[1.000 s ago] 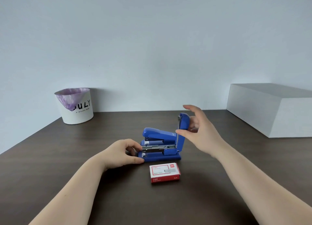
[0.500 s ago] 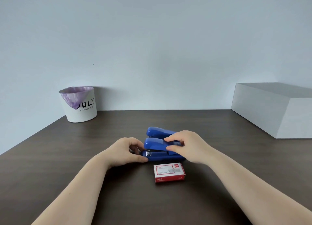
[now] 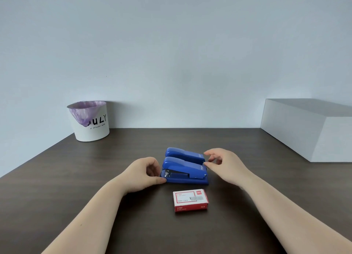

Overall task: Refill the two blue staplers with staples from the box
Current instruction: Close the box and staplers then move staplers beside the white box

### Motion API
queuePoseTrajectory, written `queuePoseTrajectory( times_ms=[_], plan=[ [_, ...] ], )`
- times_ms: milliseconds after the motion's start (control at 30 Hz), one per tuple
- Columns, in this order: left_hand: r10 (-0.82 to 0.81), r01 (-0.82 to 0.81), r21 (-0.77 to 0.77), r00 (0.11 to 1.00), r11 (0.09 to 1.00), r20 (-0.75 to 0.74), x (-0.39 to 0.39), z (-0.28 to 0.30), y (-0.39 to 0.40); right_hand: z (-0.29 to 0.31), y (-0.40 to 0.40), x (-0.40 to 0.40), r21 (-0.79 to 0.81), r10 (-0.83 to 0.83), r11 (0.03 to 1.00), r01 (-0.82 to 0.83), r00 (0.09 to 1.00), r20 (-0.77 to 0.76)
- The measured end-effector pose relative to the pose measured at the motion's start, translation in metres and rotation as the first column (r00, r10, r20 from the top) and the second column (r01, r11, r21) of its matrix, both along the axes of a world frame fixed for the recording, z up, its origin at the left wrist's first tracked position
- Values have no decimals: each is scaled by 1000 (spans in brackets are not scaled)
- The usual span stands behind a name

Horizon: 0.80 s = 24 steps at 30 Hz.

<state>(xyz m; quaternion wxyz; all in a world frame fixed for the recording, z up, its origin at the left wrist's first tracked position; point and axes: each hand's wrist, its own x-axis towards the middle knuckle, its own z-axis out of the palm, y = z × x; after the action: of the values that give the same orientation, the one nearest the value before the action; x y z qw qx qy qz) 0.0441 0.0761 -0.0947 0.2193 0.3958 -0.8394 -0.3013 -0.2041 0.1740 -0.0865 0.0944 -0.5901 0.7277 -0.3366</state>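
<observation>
Two blue staplers lie side by side on the dark table, both closed. The near stapler [image 3: 185, 171] has its front end pinched by my left hand [image 3: 145, 174], thumb at the base and fingers at the nose. The far stapler [image 3: 183, 154] sits just behind it. My right hand [image 3: 223, 163] hovers at their rear ends with fingers apart, holding nothing, fingertips close to the near stapler's back. A red and white staple box [image 3: 190, 200] lies closed on the table in front of the staplers.
A white bin [image 3: 89, 123] with a purple liner stands at the back left by the wall. A large white box [image 3: 312, 129] sits at the back right. The dark wooden table [image 3: 57, 177] stretches to both sides.
My right hand swung the near stapler's raised top down until it closed, pressed it, then lifted off and drew back to the right. My left hand stayed on the stapler's front.
</observation>
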Motion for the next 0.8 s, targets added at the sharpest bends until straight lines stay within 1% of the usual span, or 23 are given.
queuePoseTrajectory(
  times_ms=[100,167,233,367,500,567,667,733,800],
  plan=[
    [6,-4,-25,999,1000,45,-1,3,2,2,-4,1,-45,-1,999,0,1000,-11],
    [3,-1,-33,998,999,70,-1,5,4,4,-9,0,-42,18,999,-18,1000,-3],
    [-2,5,-35,996,999,88,-1,5,5,5,-15,-1,5,61,998,-61,998,10],
    [2,1,-31,996,1000,92,-1,5,5,4,-29,-5,157,179,973,-170,983,-39],
    [9,-7,-24,995,1000,100,-2,4,4,-2,-38,-10,132,177,977,-168,982,-61],
    [11,-8,-30,994,1000,106,-2,5,4,-7,-40,-15,94,133,988,-125,987,-87],
    [11,-7,-33,994,999,111,-3,6,5,-14,-41,-30,6,-54,998,55,992,-115],
    [18,-13,-38,993,999,118,-4,7,7,-16,-40,-39,-9,-178,984,178,978,-105],
    [30,-25,-45,992,999,125,-4,8,9,-16,-39,-46,-6,-242,970,242,968,-72]
  ],
)
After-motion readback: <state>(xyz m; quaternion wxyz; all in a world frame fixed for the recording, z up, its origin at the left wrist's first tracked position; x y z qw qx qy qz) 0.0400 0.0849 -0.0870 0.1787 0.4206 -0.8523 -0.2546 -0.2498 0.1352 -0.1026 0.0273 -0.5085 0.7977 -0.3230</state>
